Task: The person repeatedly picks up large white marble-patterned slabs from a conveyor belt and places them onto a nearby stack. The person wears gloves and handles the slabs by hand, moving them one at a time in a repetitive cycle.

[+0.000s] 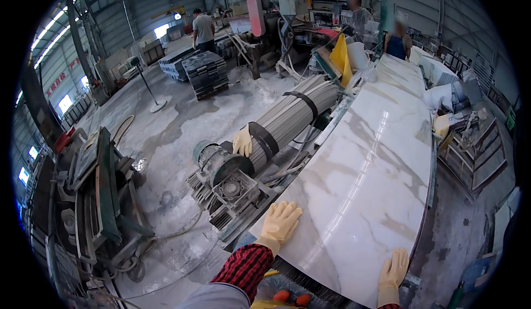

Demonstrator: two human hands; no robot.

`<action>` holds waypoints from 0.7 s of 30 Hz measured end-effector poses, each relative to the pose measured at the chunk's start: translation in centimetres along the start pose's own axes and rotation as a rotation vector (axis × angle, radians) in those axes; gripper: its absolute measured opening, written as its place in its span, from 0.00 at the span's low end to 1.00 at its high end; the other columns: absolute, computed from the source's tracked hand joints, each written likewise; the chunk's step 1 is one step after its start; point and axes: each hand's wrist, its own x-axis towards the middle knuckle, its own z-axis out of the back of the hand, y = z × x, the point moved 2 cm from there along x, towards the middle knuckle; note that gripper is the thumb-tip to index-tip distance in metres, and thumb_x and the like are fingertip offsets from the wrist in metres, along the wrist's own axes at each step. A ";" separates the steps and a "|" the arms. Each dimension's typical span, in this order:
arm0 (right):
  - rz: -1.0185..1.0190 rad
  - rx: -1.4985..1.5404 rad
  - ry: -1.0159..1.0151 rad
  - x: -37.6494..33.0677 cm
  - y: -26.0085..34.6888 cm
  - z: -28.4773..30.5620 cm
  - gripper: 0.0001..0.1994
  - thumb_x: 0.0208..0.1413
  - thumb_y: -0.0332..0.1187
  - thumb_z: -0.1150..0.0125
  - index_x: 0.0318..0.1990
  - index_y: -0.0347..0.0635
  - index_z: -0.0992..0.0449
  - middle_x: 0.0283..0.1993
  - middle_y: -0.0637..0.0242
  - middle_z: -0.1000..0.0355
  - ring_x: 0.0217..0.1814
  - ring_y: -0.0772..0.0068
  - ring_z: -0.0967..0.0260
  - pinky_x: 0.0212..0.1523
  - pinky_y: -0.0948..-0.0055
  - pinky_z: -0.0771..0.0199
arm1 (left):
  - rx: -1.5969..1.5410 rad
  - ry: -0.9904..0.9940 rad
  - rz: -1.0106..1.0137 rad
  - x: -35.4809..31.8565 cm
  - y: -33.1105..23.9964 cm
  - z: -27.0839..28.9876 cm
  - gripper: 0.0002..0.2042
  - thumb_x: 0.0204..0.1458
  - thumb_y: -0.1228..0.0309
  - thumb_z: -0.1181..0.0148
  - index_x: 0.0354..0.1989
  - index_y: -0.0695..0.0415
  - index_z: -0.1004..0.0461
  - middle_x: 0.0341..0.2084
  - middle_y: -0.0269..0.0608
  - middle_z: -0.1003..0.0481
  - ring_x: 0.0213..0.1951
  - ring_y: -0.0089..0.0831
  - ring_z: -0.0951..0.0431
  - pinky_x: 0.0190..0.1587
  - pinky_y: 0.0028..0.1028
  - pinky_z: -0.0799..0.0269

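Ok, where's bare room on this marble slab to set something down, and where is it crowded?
The marble slab is bare along its middle, between the left hand at the near left edge and the right hand at the near right corner. It is crowded at the far end by white blocks, and on the left by the motor and banded rod bundle.

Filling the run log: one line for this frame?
left hand: flat on marble slab near edge | right hand: on slab's near corner | glove on rod bundle

Head camera looks steeply down, close over a marble slab (pixel 365 182).
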 end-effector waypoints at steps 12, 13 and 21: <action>-0.031 0.025 0.004 0.1 1.7 1.5 0.21 0.71 0.30 0.38 0.67 0.28 0.19 0.74 0.30 0.24 0.79 0.21 0.30 0.82 0.29 0.35 | -0.015 0.050 0.007 -0.3 -0.1 0.7 0.20 0.66 0.67 0.29 0.66 0.48 0.18 0.68 0.38 0.22 0.69 0.43 0.23 0.71 0.52 0.30; -0.027 0.003 -0.014 0.0 1.7 1.4 0.21 0.71 0.30 0.38 0.67 0.28 0.19 0.75 0.29 0.24 0.80 0.21 0.31 0.83 0.29 0.35 | -0.014 0.042 0.005 -0.3 -0.1 0.8 0.20 0.65 0.67 0.28 0.65 0.47 0.18 0.67 0.38 0.21 0.68 0.43 0.22 0.70 0.53 0.29; -0.034 0.042 -0.017 -0.4 1.5 1.4 0.22 0.72 0.32 0.38 0.67 0.28 0.18 0.74 0.30 0.23 0.79 0.21 0.29 0.83 0.29 0.35 | -0.034 0.045 0.018 -0.5 -0.3 1.0 0.19 0.65 0.67 0.27 0.65 0.47 0.17 0.67 0.38 0.20 0.68 0.44 0.22 0.71 0.55 0.29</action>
